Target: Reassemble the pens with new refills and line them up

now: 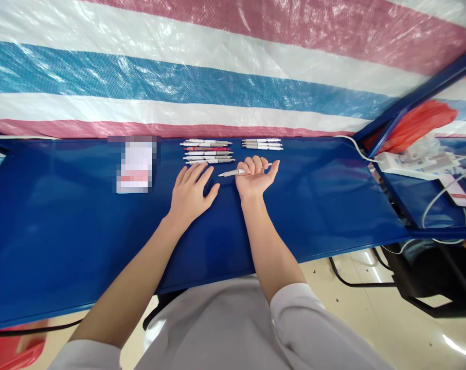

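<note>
While R hand (256, 178) holds pen (230, 173), L (192, 190) is palm-down.

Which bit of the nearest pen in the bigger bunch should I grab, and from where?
Probably the middle of the pen, pinched from above and the near side. It lies flat and crosswise, so its long barrel suits finger and thumb. The other pens lie close along its far side, while the left hand is at its near side.
</note>
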Demonstrator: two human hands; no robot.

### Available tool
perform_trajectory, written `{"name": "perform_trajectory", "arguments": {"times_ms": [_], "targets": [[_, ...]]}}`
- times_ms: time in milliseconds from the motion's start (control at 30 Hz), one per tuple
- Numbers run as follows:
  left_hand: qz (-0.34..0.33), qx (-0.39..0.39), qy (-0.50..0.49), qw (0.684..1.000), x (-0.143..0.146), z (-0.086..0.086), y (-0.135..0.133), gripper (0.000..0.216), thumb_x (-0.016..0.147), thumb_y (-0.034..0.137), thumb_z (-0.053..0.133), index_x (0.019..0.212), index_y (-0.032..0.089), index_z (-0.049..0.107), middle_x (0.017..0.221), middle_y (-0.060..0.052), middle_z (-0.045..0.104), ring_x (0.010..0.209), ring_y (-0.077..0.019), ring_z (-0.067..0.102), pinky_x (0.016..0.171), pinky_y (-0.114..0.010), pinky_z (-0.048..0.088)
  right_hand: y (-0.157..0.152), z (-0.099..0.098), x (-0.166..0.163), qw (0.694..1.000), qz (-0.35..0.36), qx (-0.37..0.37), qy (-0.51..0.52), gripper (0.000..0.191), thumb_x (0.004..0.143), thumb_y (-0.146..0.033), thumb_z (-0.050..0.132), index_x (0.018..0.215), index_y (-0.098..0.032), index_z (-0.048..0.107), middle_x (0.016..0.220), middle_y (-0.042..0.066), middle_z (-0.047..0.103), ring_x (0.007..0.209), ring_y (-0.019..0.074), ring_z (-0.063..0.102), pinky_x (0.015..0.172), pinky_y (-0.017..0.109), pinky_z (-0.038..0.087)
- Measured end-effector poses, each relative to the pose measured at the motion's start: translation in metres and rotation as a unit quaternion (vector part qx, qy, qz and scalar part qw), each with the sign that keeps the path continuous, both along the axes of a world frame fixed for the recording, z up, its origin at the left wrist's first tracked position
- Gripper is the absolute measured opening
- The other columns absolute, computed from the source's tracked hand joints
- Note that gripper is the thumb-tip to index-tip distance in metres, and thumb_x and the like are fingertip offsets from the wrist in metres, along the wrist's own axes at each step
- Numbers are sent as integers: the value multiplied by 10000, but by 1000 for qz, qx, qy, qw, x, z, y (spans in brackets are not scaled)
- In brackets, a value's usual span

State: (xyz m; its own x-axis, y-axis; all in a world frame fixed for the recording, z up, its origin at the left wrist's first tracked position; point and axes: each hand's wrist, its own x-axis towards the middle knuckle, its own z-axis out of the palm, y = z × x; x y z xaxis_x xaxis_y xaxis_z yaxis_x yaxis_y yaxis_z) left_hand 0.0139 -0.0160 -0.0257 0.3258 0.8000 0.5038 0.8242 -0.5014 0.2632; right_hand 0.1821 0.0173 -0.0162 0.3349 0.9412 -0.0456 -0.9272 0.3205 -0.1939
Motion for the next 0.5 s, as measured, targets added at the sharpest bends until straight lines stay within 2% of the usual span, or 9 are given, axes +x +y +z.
{"name": "perform_trajectory", "arguments": {"times_ms": [233,367,500], "targets": [[-83,25,12,996,13,24,3,319,917,258,563,1209,168,653,1275,-134,653,1246,-309,567,1059,-488,433,-12,20,-12,999,18,-9,46,478,956,-525,357,582,-226,354,518,-78,258,460,101,266,494,250,366],[-99,39,29,994,17,31,6,245,951,220,521,1132,173,679,1191,-118,691,1152,-286,626,998,-464,480,-22,30,-15,997,19,-29,72,460,945,-511,385,587,-224,365,503,-82,292,466,93,339,540,255,420],[-111,48,33,992,14,35,8,224,974,212,488,1051,169,695,1144,-112,708,1134,-274,639,993,-449,491,-25,30,-10,997,20,-62,27,388,927,-459,435,618,-227,411,554,-76,416,531,93,464,671,293,494]]}}
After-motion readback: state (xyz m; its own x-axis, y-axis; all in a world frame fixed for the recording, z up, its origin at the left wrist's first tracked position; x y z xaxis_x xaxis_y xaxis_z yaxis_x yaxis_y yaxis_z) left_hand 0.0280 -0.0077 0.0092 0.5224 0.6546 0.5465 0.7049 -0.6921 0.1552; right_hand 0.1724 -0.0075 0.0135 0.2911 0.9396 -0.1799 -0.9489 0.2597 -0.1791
